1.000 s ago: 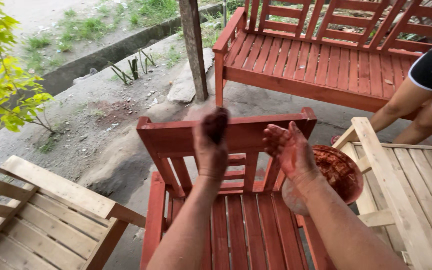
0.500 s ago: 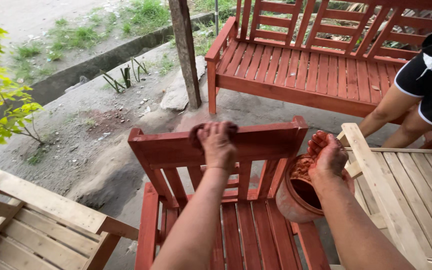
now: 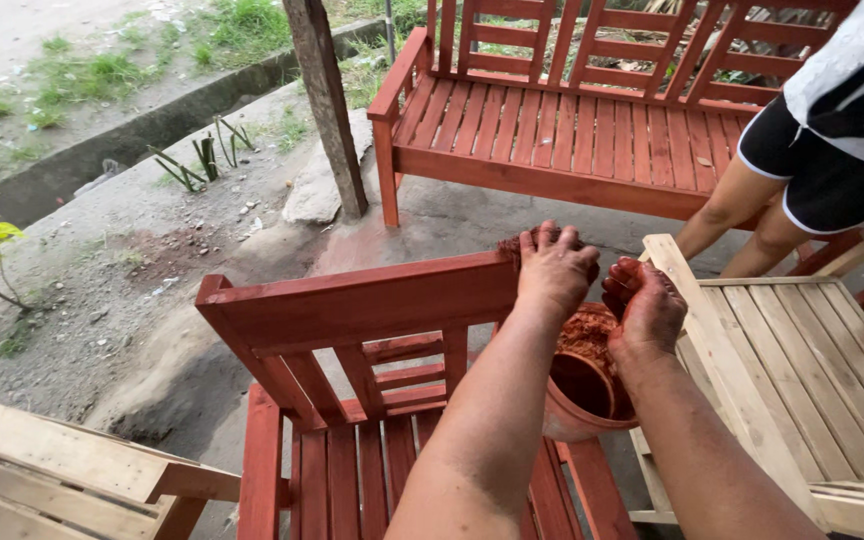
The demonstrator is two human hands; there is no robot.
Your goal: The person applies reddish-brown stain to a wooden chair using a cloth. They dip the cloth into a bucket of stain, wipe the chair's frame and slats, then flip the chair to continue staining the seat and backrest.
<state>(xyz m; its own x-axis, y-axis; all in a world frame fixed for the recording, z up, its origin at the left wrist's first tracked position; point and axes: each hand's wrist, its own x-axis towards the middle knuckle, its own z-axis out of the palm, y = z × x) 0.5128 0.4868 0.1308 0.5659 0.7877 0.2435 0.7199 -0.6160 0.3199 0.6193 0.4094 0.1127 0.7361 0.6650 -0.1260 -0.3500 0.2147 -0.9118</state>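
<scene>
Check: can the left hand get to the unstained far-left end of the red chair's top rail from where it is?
Probably yes: the left hand already rests on the top rail, and nothing lies along it.

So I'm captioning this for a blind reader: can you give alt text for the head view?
The left hand presses a stained rag on a red wooden chair, while the right hand holds a stain-smeared pot. A red bench and another person's legs are behind.
</scene>
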